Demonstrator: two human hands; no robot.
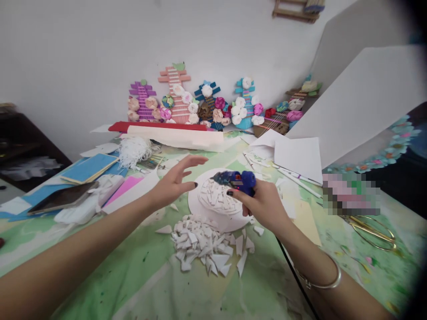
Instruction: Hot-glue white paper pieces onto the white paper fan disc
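Observation:
My right hand (263,204) grips a blue glue gun (235,179) with its nozzle pointing left over a round white disc (200,209). Small white cut pieces (216,198) are stuck in a cluster on the disc. My left hand (175,180) hovers open just left of the disc, fingers spread and holding nothing. A heap of loose white triangular pieces (205,246) lies on the green cloth in front of the disc. The gun's black cord (293,280) runs down along my right forearm.
Colourful paper-flower crafts (213,104) line the wall at the back. A red roll and a cream roll (176,135), white sheets (296,155), gold scissors (370,231), blue and pink sheets (90,169) and a dark phone (60,200) lie around the table.

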